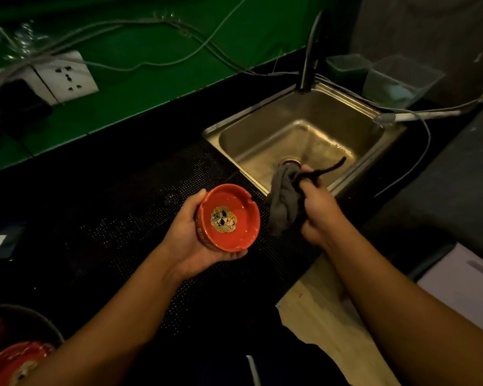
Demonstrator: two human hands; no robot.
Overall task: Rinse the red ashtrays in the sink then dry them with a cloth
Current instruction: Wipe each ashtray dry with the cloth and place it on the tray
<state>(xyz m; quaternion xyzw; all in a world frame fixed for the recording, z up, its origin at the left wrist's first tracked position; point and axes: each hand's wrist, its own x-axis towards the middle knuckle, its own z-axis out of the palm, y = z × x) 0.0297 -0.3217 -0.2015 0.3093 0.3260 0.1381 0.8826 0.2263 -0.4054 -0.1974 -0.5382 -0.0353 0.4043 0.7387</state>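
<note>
Step in hand: the drying stage is judged to be starting; a red ashtray [229,218] is held up at centre frame beside a grey cloth [283,201], the two close together but not seen to touch.

Left hand: the left hand [195,232] is cupped under and around the ashtray, thumb on the upper rim, fingers curled beneath the lower edge.

Right hand: the right hand [317,213] is closed in a fist around the bunched cloth, right of centre; a dark strand of it sticks out over the sink.

Ashtray: tilted toward the camera, its bowl shown holding only a gold and black emblem; a faint sheen is seen, and wetness is judged likely.

Next move: the cloth is to be brought into the bowl and wiped round the notched rim, while the ashtray is kept steady.

Sink: the steel sink [262,118], upper right of centre, is seen with nothing in it but the drain; no running water can be made out.

Dark bowl: at the lower left corner a dark bowl [43,320] is seen holding more red ashtrays [11,360]; their number cannot be told.

Clear tubs: behind the sink, upper right, clear tubs [402,76] are seen; contents unclear.
</note>
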